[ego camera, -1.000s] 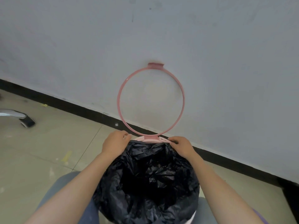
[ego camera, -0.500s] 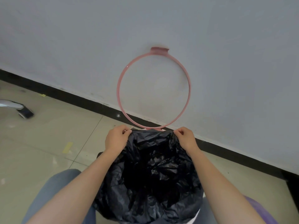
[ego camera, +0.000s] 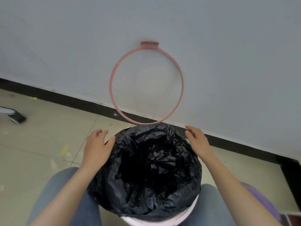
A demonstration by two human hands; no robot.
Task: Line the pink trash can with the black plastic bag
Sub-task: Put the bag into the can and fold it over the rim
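The black plastic bag (ego camera: 146, 173) hangs inside the pink trash can (ego camera: 187, 216) between my knees, its mouth folded out over the rim all around. Only a pale strip of the can's wall shows below the bag at the front. The can's pink ring (ego camera: 147, 84) stands upright behind it, hinged at the back edge and leaning toward the wall. My left hand (ego camera: 97, 145) hovers at the bag's left side with fingers spread, the thumb close to the plastic. My right hand (ego camera: 196, 138) is beside the bag's right edge, fingers apart and holding nothing.
A grey wall with a black baseboard (ego camera: 244, 144) runs just behind the can. The floor is beige tile. A chair caster (ego camera: 17, 117) sits at the far left. A purple object (ego camera: 259, 203) lies by my right knee. Bits of yellow tape (ego camera: 64, 149) are on the tiles.
Both hands let go of the bag's back edge and moved apart to the can's sides, fingers now spread. The bag's rim now lies over the can's back edge.
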